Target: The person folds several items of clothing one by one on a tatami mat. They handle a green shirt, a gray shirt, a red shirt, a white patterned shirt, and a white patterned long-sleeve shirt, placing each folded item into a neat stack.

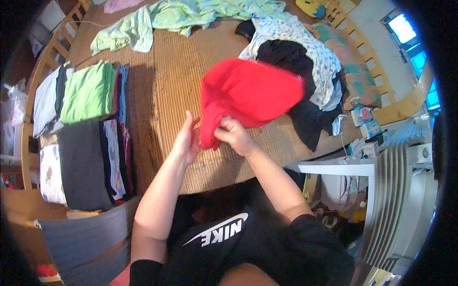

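Observation:
A red cloth garment [250, 93] hangs bunched in front of me above the woven mat, its right side blurred. My right hand [236, 137] pinches the garment's lower edge between thumb and fingers. Beside its lower left edge is my left hand [189, 143], thumb raised and apart from the fabric. The other fingers of that hand are partly hidden behind the red cloth, so their grip cannot be made out. Just beyond the garment lie a black garment [282, 53] and a white patterned garment [322, 68], both crumpled.
The mat [175, 85] covers a bed with wooden rails [372, 68]. Folded clothes stand at left, including a green stack [87, 93] and a dark stack [84, 164]. A pale green blanket [200, 14] lies at the far side. Small boxes [370, 128] and a white shelf [336, 167] are at right.

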Demonstrator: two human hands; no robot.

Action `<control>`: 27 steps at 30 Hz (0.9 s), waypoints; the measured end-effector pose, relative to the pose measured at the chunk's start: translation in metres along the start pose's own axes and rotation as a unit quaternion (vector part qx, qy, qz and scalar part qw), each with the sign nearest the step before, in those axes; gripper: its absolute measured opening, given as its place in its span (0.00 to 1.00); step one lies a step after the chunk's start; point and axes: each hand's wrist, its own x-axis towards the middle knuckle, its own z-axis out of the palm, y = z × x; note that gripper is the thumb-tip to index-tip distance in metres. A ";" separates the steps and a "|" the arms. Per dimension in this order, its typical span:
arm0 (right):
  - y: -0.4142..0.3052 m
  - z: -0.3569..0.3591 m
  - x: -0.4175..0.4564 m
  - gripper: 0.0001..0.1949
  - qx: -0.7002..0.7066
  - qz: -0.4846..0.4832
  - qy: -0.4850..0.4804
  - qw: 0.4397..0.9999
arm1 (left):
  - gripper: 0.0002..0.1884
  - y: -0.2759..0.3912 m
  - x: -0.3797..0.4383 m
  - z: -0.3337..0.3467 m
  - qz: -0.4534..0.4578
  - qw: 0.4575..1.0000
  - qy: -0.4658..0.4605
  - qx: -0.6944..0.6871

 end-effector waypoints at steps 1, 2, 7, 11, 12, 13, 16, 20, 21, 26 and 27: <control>0.020 0.008 -0.010 0.07 0.017 0.032 -0.020 0.999 | 0.28 -0.002 0.006 -0.006 -0.035 0.997 -0.055 -0.043; 0.039 0.009 -0.020 0.08 -0.035 0.058 -0.082 0.994 | 0.29 -0.004 0.009 -0.013 -0.069 0.988 -0.109 -0.086; 0.036 0.001 -0.030 0.14 -0.199 0.013 -0.207 0.958 | 0.15 -0.008 0.017 -0.019 0.066 0.994 0.089 -0.024; 0.022 -0.065 -0.010 0.09 -0.436 0.020 0.227 0.871 | 0.13 0.008 0.009 -0.013 0.165 0.980 0.113 -0.013; 0.014 -0.081 -0.004 0.12 -0.480 0.076 0.292 0.824 | 0.11 0.016 0.003 -0.007 0.176 0.975 0.132 -0.013; 0.007 -0.096 -0.001 0.21 -0.588 0.054 0.290 0.753 | 0.10 0.020 0.000 -0.009 0.205 0.968 0.144 0.026; 0.044 -0.143 0.000 0.36 -0.670 0.138 0.336 0.647 | 0.08 0.034 -0.007 -0.004 0.308 0.935 0.145 0.098; 0.056 -0.182 0.004 0.17 -0.495 0.188 0.240 0.813 | 0.07 0.054 -0.024 -0.005 0.417 0.874 0.180 0.174; 0.054 -0.176 0.013 0.13 -0.479 0.112 0.290 0.821 | 0.08 0.059 -0.022 -0.015 0.457 0.851 0.189 0.174; -0.054 -0.138 0.048 0.04 -0.500 -0.257 0.451 0.693 | 0.09 0.079 -0.027 -0.038 0.574 0.748 0.291 0.164; -0.085 -0.124 0.052 0.04 -0.508 -0.318 0.491 0.632 | 0.09 0.083 -0.031 -0.040 0.618 0.714 0.289 0.155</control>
